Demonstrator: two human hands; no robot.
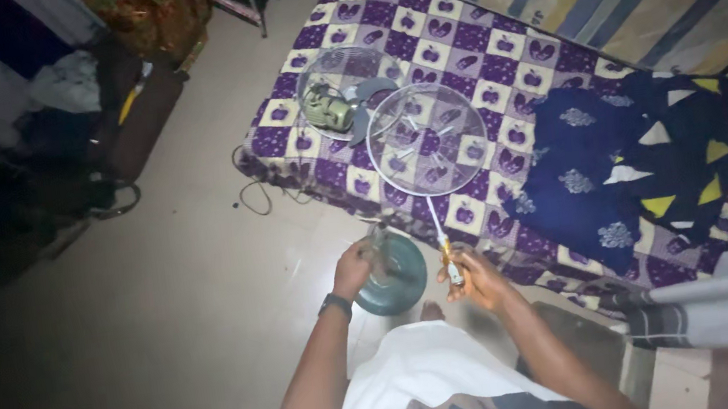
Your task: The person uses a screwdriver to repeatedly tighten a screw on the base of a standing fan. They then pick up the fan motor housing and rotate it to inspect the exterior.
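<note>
While the left hand (353,269) grips the round teal fan base's (396,279) pole, the right hand (475,279) clasps a screwdriver (445,250).

On the mattress (308,49) lie a fan motor (329,107) and, right of it, a wire grille (427,139); a round fan base (394,275) stands on the floor before the mattress

left hand (352,269) grips fan stand (388,271) | right hand (477,278) holds screwdriver (445,245)
</note>
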